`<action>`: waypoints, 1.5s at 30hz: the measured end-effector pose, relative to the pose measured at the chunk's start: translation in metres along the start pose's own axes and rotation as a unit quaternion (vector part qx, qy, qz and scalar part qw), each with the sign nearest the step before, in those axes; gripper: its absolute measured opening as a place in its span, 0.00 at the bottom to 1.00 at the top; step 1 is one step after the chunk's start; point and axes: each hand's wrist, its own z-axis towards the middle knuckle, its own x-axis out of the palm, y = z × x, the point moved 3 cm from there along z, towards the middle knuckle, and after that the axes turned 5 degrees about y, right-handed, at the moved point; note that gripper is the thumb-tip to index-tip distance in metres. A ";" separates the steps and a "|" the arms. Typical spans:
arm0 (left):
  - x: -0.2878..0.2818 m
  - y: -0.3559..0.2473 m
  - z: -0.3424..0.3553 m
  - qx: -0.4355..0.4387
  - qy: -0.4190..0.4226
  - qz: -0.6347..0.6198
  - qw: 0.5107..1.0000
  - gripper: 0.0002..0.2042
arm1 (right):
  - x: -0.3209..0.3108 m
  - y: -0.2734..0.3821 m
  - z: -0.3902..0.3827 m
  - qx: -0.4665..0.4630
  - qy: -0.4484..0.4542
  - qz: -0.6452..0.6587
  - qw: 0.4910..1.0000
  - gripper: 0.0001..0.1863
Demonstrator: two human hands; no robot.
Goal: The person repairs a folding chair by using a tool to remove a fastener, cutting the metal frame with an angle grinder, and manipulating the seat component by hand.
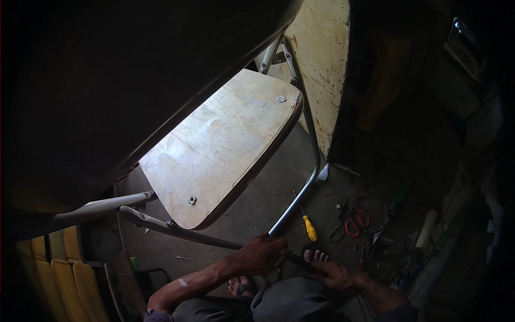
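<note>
My left hand [260, 252] is closed around the lower part of the bent metal tube frame [298, 199] of a chair. My right hand [335, 276] is closed on a dark elongated tool [299, 262], whose far end reaches under my left hand, partly hidden. Above my hands is a pale wooden panel [220, 145] with rounded corners and two bolt fittings on its face, set among the tube legs. A large dark padded or boarded surface [134, 70] covers its upper left part. On the floor [263, 172] beside the tube lies a yellow-handled screwdriver [309, 227].
Red-handled scissors [362, 222] and scattered small tools lie right of the screwdriver. A worn pale board [322, 64] stands behind the frame. Yellow slatted pieces [80, 279] are at the lower left. My sandaled feet [241, 285] are below my hands. Dim clutter [429, 228] lines the right.
</note>
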 end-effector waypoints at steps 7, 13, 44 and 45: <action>0.001 0.004 0.001 -0.080 0.040 0.005 0.996 0.06 | -0.031 0.035 0.004 0.057 0.052 0.053 0.996 0.16; -0.003 -0.002 0.007 0.108 -0.033 0.118 0.987 0.06 | -0.017 0.008 0.003 0.027 0.084 0.131 0.987 0.18; 0.010 0.079 -0.137 -0.011 0.547 -0.222 0.807 0.24 | -0.009 -0.139 0.101 0.235 -0.145 -0.278 0.920 0.16; 0.010 0.082 -0.126 -0.007 0.569 -0.216 0.794 0.23 | -0.007 -0.180 0.092 0.281 -0.118 -0.300 0.904 0.17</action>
